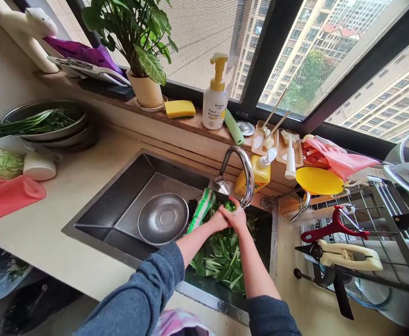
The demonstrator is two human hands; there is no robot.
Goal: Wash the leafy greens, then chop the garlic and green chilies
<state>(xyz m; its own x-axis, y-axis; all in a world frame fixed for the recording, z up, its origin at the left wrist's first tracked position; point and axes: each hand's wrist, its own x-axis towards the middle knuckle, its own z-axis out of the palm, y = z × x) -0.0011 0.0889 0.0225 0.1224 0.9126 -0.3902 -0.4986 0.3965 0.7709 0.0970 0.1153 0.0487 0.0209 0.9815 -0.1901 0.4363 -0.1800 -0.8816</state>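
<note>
My left hand [221, 221] and my right hand [236, 216] are pressed together just below the curved tap [248, 175], over the right sink bowl. Both are closed around some leafy greens [229, 205], which show above the fingers. More leafy greens [221, 261] with pale stems fill the bowl beneath my wrists. Beside my left hand, a green-and-white striped cloth [202, 210] hangs over the sink divider. A round metal strainer [162, 219] rests in the left bowl. My forearms hide part of the greens.
A yellow bottle [256, 175] stands behind the tap. The sill holds a pump bottle [214, 100], a sponge [180, 109] and a potted plant [144, 88]. To the right, a wire rack [393, 212] carries scissors [347, 256] and a red peeler [330, 228]. Stacked pans [81, 128] sit at left.
</note>
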